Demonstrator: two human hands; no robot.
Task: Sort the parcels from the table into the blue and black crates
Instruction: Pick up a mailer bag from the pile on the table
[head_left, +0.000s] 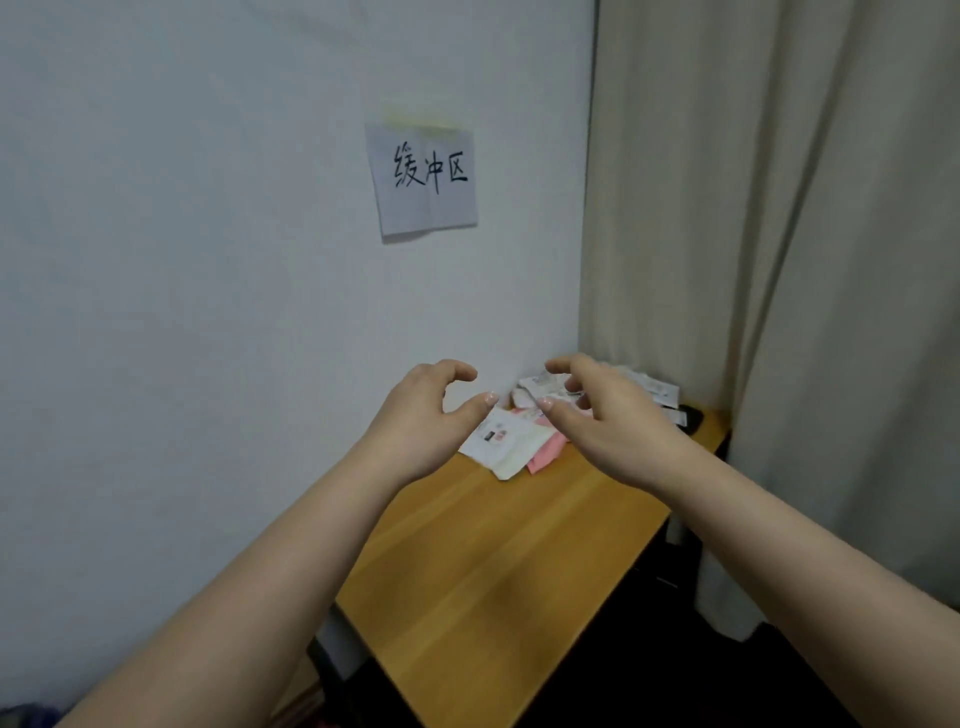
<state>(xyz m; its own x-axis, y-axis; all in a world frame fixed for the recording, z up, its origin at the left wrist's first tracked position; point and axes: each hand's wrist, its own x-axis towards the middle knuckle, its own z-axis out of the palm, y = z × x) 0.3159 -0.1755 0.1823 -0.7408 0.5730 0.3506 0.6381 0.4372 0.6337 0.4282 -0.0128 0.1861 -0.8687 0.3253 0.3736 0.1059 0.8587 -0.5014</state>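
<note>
we see both hands mid-frame above the parcels (511, 441) piled at the desk's (498, 571) far end, centre right. left hand (421, 415) and right hand (608, 421) have loosely curled, released grips, grasping nothing. a paper sign (423, 179) sits upper centre.

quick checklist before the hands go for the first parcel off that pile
1. Left hand free: ok, fingers loosely curled, holding nothing.
2. Right hand free: ok, raised over the pile, nothing visibly pinched.
3. Parcels within reach: ok, heaped at the far corner of the table.
4. Top parcel separable: cannot tell, white and pink ones overlap.
5. Blue and black crates located: not ok, neither is in view.
6. Labels readable for sorting: cannot tell, too blurred.
</note>
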